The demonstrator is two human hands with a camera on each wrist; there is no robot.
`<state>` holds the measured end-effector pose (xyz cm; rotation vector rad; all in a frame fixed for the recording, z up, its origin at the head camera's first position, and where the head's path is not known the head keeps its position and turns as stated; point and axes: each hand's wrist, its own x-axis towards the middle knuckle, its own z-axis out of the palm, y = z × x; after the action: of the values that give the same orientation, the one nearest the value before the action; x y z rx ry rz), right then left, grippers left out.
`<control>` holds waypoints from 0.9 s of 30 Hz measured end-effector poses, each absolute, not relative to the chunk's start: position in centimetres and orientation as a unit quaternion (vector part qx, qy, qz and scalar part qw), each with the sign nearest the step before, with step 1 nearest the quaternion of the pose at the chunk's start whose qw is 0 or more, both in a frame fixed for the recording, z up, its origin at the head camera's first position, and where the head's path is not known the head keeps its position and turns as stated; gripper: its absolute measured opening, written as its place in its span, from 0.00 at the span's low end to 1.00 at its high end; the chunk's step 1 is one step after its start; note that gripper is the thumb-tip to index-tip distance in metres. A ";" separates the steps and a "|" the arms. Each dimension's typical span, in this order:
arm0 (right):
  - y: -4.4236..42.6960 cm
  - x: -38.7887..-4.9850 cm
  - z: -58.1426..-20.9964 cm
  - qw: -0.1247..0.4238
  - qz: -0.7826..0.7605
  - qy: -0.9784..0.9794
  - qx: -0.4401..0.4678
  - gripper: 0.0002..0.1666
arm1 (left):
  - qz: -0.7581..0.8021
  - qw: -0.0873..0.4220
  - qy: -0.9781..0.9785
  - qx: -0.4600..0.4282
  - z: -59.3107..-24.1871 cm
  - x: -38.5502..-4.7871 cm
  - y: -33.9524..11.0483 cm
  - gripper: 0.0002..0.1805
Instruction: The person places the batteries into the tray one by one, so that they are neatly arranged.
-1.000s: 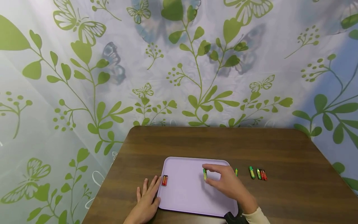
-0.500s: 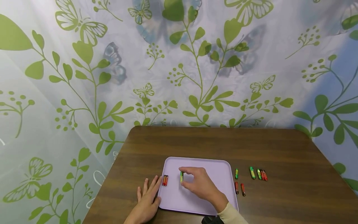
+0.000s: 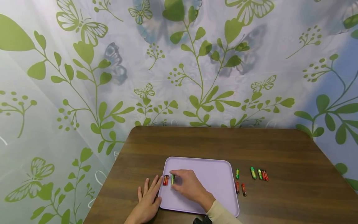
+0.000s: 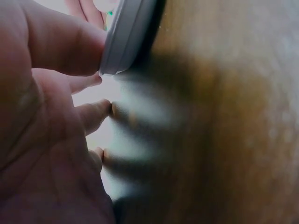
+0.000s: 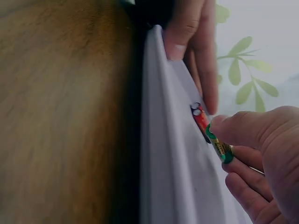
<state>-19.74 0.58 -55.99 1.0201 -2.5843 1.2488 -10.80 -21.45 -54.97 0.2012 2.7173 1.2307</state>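
Between its thumb and fingers my right hand [image 3: 190, 186] pinches a green battery [image 5: 219, 145] by its ends, over the left part of the lilac tray [image 3: 207, 199]. Just left of it, two red batteries [image 3: 166, 180] lie side by side in the tray, near its left wall. My left hand [image 3: 146, 199] lies with fingers spread on the table at the tray's left edge. In the left wrist view, the thumb [image 4: 65, 44] touches the tray's rim. Whether the green battery touches the tray floor I cannot tell.
Right of the tray, on the wooden table [image 3: 279, 149], lie a small green battery [image 3: 237, 174] and two red batteries [image 3: 240, 188]. Farther right are a thicker green battery [image 3: 253, 173], another green battery [image 3: 260, 174] and two red ones [image 3: 265, 175]. A patterned curtain [image 3: 156, 62] hangs behind.
My right hand has carried the green battery left across the tray, up beside the two red ones. The left hand has stayed at the tray's edge.
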 end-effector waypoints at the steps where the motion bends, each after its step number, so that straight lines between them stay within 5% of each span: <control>1: 0.4 -19.8 -56.1 0.047 0.405 -0.849 0.337 0.29 | 0.410 0.076 0.906 0.068 -55.0 -10.8 -21.5 0.42; 27: 0.1 -20.1 -56.0 0.051 0.386 -0.857 0.337 0.31 | 0.408 0.074 0.907 0.066 -55.2 -10.8 -21.4 0.42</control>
<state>-20.06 0.11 -56.05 1.0246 -2.6087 1.1750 -10.81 -21.40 -55.16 0.1992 2.7238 1.2263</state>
